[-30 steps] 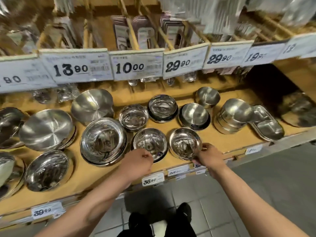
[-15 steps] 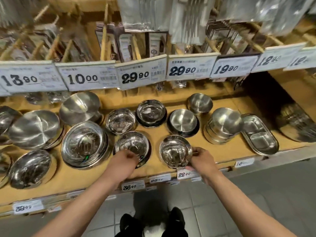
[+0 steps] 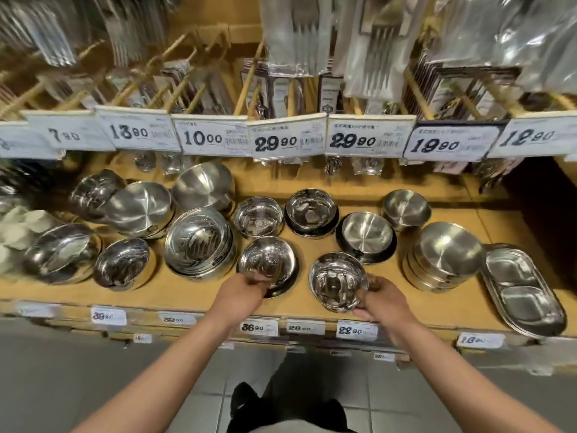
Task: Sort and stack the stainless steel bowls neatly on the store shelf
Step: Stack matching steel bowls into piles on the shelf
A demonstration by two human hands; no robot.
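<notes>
Several shiny steel bowls sit on the yellow wooden shelf (image 3: 312,303). My left hand (image 3: 242,292) grips the near rim of a polished bowl (image 3: 265,260) at front centre. My right hand (image 3: 382,303) holds the right rim of another polished bowl (image 3: 335,281) close to the shelf's front edge; that bowl looks slightly tilted. A large stack of polished bowls (image 3: 199,240) stands to the left, and a stack of brushed bowls (image 3: 443,256) to the right.
Smaller bowls (image 3: 258,215) (image 3: 311,210) (image 3: 367,234) (image 3: 406,207) sit behind. More bowls (image 3: 121,264) fill the left. A stack of divided oval trays (image 3: 521,289) lies at the right. Price tags (image 3: 368,135) and hanging cutlery packs overhang the shelf.
The view has shifted right and down. Both hands stay at the two front bowls; the right hand has moved round to the bowl's right rim, and that bowl sits nearer the shelf edge.
</notes>
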